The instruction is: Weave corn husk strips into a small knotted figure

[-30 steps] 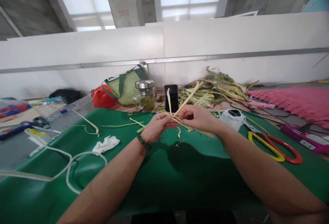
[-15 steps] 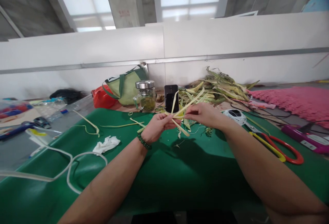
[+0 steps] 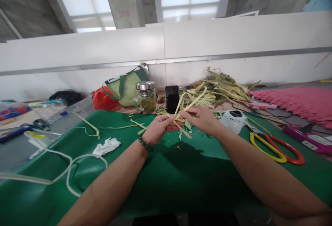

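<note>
Crossed strips of pale yellow-green leaf (image 3: 197, 100), like corn husk, are held over the green mat (image 3: 166, 181). My left hand (image 3: 160, 127), with a green bead bracelet (image 3: 144, 143) at the wrist, pinches the strips near where they cross. My right hand (image 3: 199, 118) has its thumb and fingers closed on the strips just right of the crossing, close to the left fingertips. Strip ends stick up and hang down between the hands. Part of the crossing is hidden by my fingers.
Behind the hands stand a phone (image 3: 172, 98) and a glass jar (image 3: 146, 98). A heap of husks (image 3: 225, 86) lies at the back right. Red-and-yellow-handled scissors (image 3: 282, 148) and a white spool (image 3: 232, 121) are to the right. A crumpled tissue (image 3: 106, 147) and white cord (image 3: 68, 174) lie left.
My right hand has moved left, nearer my left hand, and uncovers more of the spool and scissors. The left hand keeps its hold at nearly the same spot.
</note>
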The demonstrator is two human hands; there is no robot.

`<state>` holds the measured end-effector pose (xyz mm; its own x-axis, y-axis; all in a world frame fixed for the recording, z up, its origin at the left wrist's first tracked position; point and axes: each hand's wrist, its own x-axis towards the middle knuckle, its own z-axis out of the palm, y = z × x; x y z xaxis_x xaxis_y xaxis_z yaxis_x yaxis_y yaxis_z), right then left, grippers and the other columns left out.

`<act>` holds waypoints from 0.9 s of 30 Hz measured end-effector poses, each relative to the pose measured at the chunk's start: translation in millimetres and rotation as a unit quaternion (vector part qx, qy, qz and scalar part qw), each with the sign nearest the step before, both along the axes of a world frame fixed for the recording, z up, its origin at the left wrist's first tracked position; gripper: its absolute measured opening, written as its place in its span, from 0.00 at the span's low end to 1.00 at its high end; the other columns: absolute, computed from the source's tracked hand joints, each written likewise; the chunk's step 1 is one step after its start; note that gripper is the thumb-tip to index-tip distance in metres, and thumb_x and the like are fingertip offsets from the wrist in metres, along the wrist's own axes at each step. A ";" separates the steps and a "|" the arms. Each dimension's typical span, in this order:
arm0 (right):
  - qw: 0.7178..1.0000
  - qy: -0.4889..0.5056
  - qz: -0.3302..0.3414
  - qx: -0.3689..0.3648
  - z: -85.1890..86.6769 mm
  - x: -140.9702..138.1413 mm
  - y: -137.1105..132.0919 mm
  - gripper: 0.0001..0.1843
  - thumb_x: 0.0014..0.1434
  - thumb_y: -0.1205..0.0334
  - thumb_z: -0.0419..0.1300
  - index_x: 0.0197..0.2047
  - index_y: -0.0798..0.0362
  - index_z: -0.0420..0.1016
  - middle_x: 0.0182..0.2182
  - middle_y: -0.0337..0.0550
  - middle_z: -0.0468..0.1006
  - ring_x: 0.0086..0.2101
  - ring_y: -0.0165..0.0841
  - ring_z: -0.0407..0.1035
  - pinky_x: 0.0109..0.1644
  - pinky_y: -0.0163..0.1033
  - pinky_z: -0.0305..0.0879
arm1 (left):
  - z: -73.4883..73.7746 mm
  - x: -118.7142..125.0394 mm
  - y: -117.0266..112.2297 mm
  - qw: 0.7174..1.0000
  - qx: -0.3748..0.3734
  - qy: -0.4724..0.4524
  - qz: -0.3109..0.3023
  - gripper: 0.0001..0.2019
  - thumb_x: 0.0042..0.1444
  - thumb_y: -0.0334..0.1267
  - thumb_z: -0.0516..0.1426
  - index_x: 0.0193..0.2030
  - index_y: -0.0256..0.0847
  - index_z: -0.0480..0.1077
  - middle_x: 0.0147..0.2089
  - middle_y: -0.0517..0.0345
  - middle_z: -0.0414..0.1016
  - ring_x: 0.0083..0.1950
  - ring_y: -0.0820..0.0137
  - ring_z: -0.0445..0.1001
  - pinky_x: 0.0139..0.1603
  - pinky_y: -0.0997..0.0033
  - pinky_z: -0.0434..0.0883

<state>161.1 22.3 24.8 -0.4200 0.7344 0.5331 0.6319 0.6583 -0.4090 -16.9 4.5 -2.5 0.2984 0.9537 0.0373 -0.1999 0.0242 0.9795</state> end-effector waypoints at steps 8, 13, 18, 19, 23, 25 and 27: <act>0.993 0.113 0.033 -0.012 -2.0 -0.4 5.4 0.18 0.57 0.53 0.55 0.22 0.55 0.70 0.16 0.35 0.65 0.20 0.25 0.56 0.24 0.32 0.50 | 1.3 0.1 -0.6 1.000 -0.002 0.005 -0.001 0.20 0.39 0.51 0.66 0.30 0.34 0.77 0.32 0.48 0.81 0.33 0.67 0.78 0.39 0.70 0.72; 0.984 0.164 0.043 0.057 -5.7 -4.6 0.6 0.13 0.54 0.57 0.59 0.22 0.54 0.73 0.21 0.39 0.73 0.24 0.28 0.65 0.28 0.33 0.58 | 2.7 0.4 -0.9 1.000 0.000 -0.009 0.009 0.21 0.39 0.50 0.66 0.34 0.33 0.78 0.32 0.47 0.81 0.36 0.65 0.79 0.41 0.70 0.71; 0.975 0.049 0.039 0.213 -10.1 -10.5 -13.9 0.11 0.58 0.62 0.56 0.27 0.53 0.76 0.26 0.42 0.76 0.28 0.30 0.69 0.32 0.34 0.62 | -0.4 3.1 -0.2 0.998 0.011 -0.034 0.051 0.19 0.39 0.48 0.67 0.31 0.33 0.78 0.30 0.51 0.80 0.32 0.69 0.77 0.38 0.72 0.71; 0.965 0.011 0.041 0.257 -11.8 -12.6 -17.0 0.12 0.60 0.62 0.55 0.29 0.53 0.76 0.26 0.43 0.76 0.29 0.31 0.68 0.33 0.35 0.62 | -0.9 4.0 -0.3 0.997 0.014 -0.037 0.063 0.18 0.39 0.47 0.67 0.31 0.33 0.78 0.28 0.53 0.79 0.29 0.71 0.75 0.37 0.73 0.70; 0.911 -0.119 0.049 0.391 -22.6 -23.5 -26.8 0.14 0.62 0.69 0.49 0.32 0.55 0.75 0.28 0.45 0.76 0.31 0.32 0.69 0.36 0.36 0.62 | 0.0 7.1 -2.2 0.995 0.016 -0.054 0.079 0.16 0.42 0.44 0.66 0.32 0.32 0.78 0.24 0.55 0.78 0.26 0.73 0.73 0.33 0.75 0.68; 0.891 -0.152 0.050 0.424 -28.6 -28.6 -29.0 0.14 0.62 0.72 0.48 0.35 0.57 0.75 0.29 0.47 0.76 0.33 0.34 0.69 0.39 0.37 0.63 | 0.9 7.8 -3.4 0.995 0.011 -0.080 0.062 0.15 0.42 0.43 0.66 0.33 0.31 0.78 0.27 0.52 0.79 0.31 0.71 0.75 0.36 0.75 0.69; 0.880 -0.167 0.040 0.442 -33.2 -32.5 -30.0 0.14 0.61 0.73 0.47 0.37 0.58 0.75 0.30 0.48 0.76 0.34 0.35 0.69 0.40 0.38 0.64 | 1.1 7.7 -4.1 0.994 0.006 -0.098 0.046 0.14 0.42 0.42 0.66 0.33 0.31 0.78 0.30 0.51 0.79 0.34 0.69 0.76 0.39 0.75 0.69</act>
